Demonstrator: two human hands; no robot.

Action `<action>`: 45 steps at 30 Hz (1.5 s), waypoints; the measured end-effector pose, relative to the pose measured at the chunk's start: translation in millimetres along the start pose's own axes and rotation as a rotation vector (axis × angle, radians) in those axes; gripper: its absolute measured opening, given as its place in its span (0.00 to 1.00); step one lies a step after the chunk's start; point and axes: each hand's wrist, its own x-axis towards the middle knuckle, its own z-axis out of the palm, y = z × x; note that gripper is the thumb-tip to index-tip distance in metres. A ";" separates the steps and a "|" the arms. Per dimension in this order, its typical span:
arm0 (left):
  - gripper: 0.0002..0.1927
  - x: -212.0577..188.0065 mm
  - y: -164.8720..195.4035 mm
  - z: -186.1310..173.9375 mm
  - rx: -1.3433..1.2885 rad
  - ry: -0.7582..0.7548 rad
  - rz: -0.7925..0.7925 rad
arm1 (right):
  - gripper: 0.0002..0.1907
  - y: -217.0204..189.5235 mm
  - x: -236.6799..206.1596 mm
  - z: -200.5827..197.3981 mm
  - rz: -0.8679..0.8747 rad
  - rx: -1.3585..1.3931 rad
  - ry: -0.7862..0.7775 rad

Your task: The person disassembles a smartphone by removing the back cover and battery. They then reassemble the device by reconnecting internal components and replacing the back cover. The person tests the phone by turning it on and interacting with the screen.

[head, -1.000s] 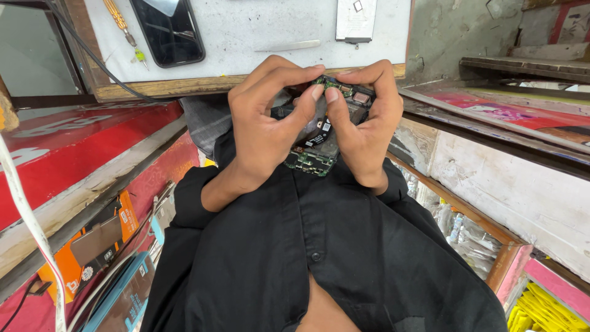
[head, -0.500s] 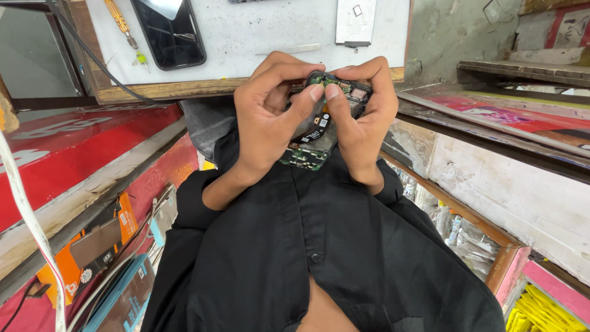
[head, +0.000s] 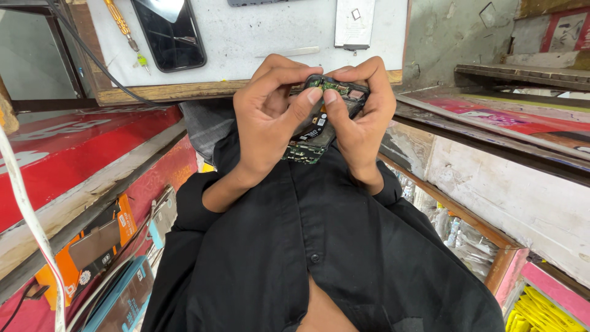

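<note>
Both my hands hold an opened phone body (head: 319, 132) with its green circuit board and small parts exposed, close to my chest above my black shirt. My left hand (head: 270, 120) grips its left side, thumb pressed on the top edge. My right hand (head: 362, 117) grips the right side, thumb tip meeting the left thumb on the board's top. Most of the phone is hidden behind my fingers.
A white worktop (head: 258, 37) with a wooden front edge lies ahead, carrying a black phone (head: 171, 34), a yellow-handled screwdriver (head: 120, 21), a silver flat part (head: 355, 23) and a white stick. Red shelves with boxes stand left; a shelf with packets is right.
My hands and the phone body have shifted slightly up and the phone has tilted; the thumbs stay pressed at its top edge.
</note>
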 end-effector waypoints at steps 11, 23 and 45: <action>0.11 -10.0 13.1 5.4 0.149 -0.011 0.129 | 0.10 1.7 -11.8 -4.7 -0.035 0.020 0.009; 0.10 1.4 2.3 -1.0 -0.029 0.083 0.016 | 0.07 10.4 5.4 -4.8 0.048 0.136 -0.100; 0.13 -4.5 -37.3 -40.5 0.046 0.189 -0.175 | 0.11 55.4 50.2 -48.1 0.129 0.325 0.011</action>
